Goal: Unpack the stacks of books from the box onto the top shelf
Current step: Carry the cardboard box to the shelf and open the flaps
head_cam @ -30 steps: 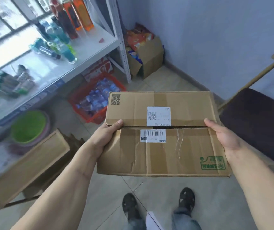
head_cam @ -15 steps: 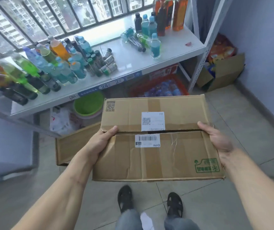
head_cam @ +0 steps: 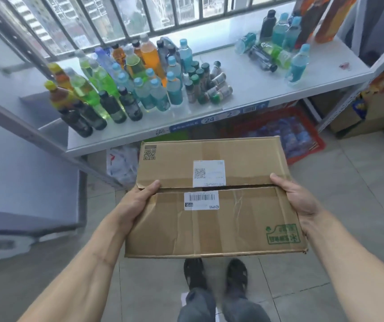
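A brown cardboard box point(head_cam: 239, 219) with white labels and closed flaps hangs in the air in front of me, above my feet. My left hand point(head_cam: 137, 201) grips its left side with the thumb on top. On the right side, my right hand point(head_cam: 297, 201) holds it the same way. No books are visible; the flaps hide what is inside. A white shelf point(head_cam: 251, 87) stands just beyond the box, below a barred window.
Many drink bottles point(head_cam: 126, 89) crowd the shelf's left half and several more stand at its right end point(head_cam: 288, 40). Under the shelf sit a red crate point(head_cam: 311, 145), a white bag point(head_cam: 121, 163) and an open carton point(head_cam: 376, 112). A grey upright point(head_cam: 23, 126) slants at left.
My view has swung left from the corner and chair toward the shelf, which now fills the frame ahead. Both hands keep the same grip on the box.
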